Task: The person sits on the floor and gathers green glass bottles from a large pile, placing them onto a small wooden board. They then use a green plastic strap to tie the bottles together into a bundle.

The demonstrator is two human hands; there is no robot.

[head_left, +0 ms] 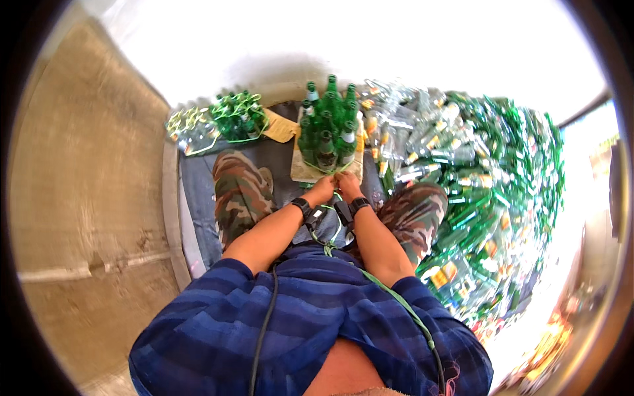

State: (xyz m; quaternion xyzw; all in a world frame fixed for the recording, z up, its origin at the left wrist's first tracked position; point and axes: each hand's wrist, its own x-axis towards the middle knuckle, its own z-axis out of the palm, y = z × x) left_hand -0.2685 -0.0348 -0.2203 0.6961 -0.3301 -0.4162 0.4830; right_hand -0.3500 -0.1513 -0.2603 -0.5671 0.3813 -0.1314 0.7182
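Several green glass bottles [326,123] stand upright in a tight group on a pale block-like stand [303,174] in front of me. A light green cord [342,225] runs round the low part of the group, and its ends meet at my hands at the stand's near edge. My left hand [323,189] and my right hand [348,184] are close together, fingers closed on the cord. More cord hangs between my wrists down to my lap. The exact finger grip is too small to tell.
A large heap of green and clear glass bottles [465,198] fills the right side. At the back left stand bottle bundles [237,119] tied with cord, beside a piece of yellowish cardboard [281,126]. A brown wall [94,148] rises on the left.
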